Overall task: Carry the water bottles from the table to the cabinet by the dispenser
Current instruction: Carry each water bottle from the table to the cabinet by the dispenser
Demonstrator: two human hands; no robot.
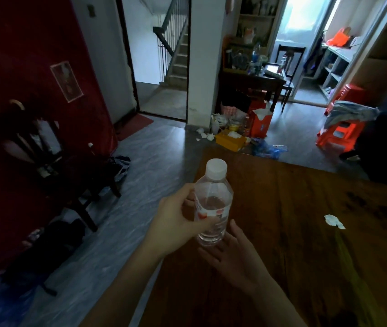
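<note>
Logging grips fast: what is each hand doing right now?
Left hand: grips the clear plastic water bottle with a white cap.
Right hand: open, fingers straight, under the bottle's base.

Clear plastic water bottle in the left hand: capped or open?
Capped. The clear plastic water bottle carries its white screw cap on the neck, gripped near upright by the left hand.

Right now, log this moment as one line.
left hand: grips water bottle | right hand: open under bottle | bottle: upright, capped, above table edge
</note>
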